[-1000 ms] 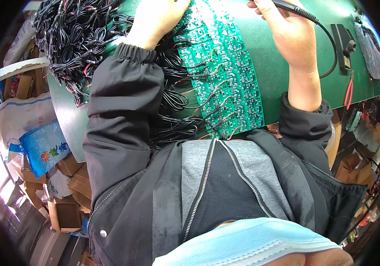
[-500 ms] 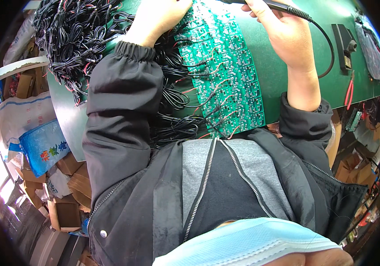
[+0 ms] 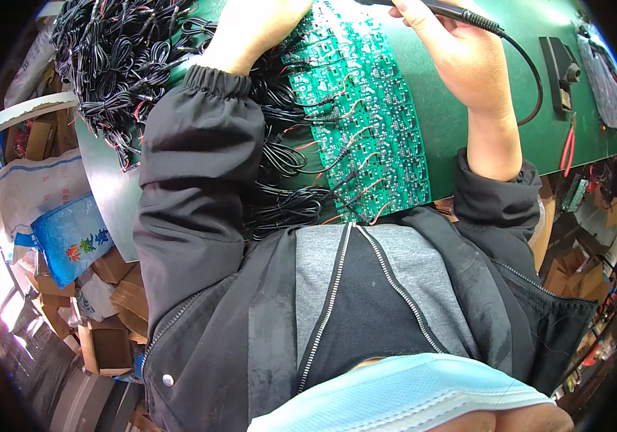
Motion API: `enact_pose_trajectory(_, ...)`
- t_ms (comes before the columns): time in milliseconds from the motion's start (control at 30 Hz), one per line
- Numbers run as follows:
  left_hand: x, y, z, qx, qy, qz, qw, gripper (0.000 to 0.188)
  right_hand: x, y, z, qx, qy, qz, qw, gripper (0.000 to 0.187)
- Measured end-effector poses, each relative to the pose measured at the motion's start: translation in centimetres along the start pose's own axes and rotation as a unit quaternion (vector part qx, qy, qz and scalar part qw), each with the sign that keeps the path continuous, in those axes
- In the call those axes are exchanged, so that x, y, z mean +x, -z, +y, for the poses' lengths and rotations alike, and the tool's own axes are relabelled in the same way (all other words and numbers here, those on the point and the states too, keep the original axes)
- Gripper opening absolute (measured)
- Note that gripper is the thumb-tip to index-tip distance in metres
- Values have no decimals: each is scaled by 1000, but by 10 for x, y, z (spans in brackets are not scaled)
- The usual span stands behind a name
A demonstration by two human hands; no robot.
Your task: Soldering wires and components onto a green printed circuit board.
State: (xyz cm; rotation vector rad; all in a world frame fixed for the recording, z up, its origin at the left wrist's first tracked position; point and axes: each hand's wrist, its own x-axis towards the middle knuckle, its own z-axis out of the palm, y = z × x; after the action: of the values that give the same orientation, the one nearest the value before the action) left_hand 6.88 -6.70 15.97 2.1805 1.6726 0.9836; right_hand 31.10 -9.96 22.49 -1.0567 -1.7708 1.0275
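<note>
At the top edge, my right hand (image 3: 459,61) is closed round the dark handle of a soldering iron (image 3: 451,10), held over the table right of the boards. Its tip is not clearly seen. A long panel of green circuit boards (image 3: 387,137) lies before me, with cables and thin red wires fixed along its left part. My left hand (image 3: 261,29) is at the panel's far left edge, beside the cables. The picture's top edge cuts off most of its fingers, so what they hold is hidden. Coiled black cables (image 3: 290,205) lie along the panel's left side.
A big heap of black cables (image 3: 117,65) covers the table's far left. On the right of the green table (image 3: 459,158) are a black iron stand (image 3: 559,75), red-handled pliers (image 3: 568,147) and a plastic bag (image 3: 604,79). Cardboard boxes (image 3: 106,345) and a blue bag (image 3: 70,237) sit lower left.
My right hand and the soldering iron have shifted very slightly to the left. My left hand stays almost where it was, and the panel of boards looks unmoved.
</note>
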Motion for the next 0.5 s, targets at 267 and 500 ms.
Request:
enact_pose_trajectory(267, 0, -2, -1, 1, -5, 4, 1000, 21, 2, 0, 20, 4, 59, 13, 998, 11)
enact_pose_trajectory(500, -2, 3, 0, -6, -3, -5, 1000, 21, 2, 0, -4, -26, -20, -2, 999, 12)
